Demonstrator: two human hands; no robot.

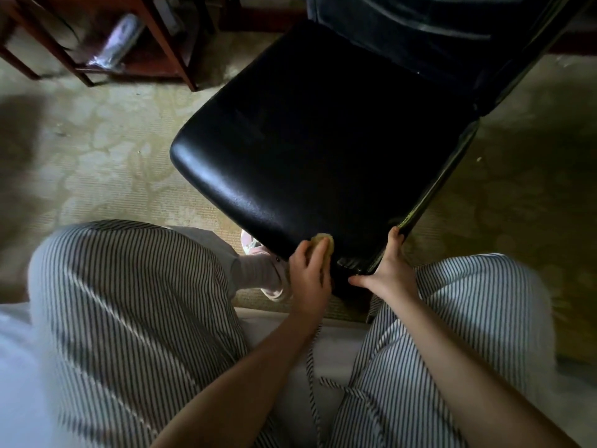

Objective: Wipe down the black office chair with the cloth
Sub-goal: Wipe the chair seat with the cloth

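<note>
The left hand (310,273), curled round the yellowish cloth (324,241), rubs the near front edge of the black office chair (323,140) while the right hand (389,273), spread wide, braces its corner; next, probably, firm strokes up the seat.

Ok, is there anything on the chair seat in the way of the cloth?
Nothing visible. The left hand holds the cloth at the front edge of the seat, which lies bare beyond. The right hand rests on its near corner.
</note>
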